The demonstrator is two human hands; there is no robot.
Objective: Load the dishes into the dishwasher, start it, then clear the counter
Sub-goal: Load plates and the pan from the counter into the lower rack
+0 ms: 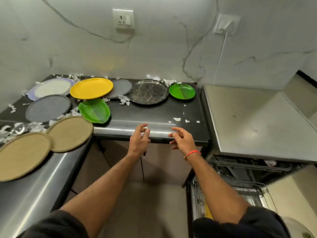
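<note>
Several plates lie on the black counter (pixel 154 115): a yellow plate (pixel 91 87), a black marbled plate (pixel 148 93), a round green plate (pixel 182 91), a leaf-shaped green dish (pixel 94 110), two grey plates (pixel 48 108), a white one on a lilac one (pixel 52 87), and two tan plates (pixel 71 133) at the left. My left hand (pixel 139 140) and right hand (pixel 182 140) hover at the counter's front edge, fingers loosely spread, holding nothing. The dishwasher (pixel 240 170) stands open at the lower right with its racks (pixel 248 189) pulled out.
Torn white paper scraps (pixel 124 99) lie scattered among the plates and near the counter's right end. A steel worktop (pixel 253 121) sits over the dishwasher. A wall socket (pixel 123 19) and a plugged white cable (pixel 221 54) are on the marble wall. Cabinet doors are below the counter.
</note>
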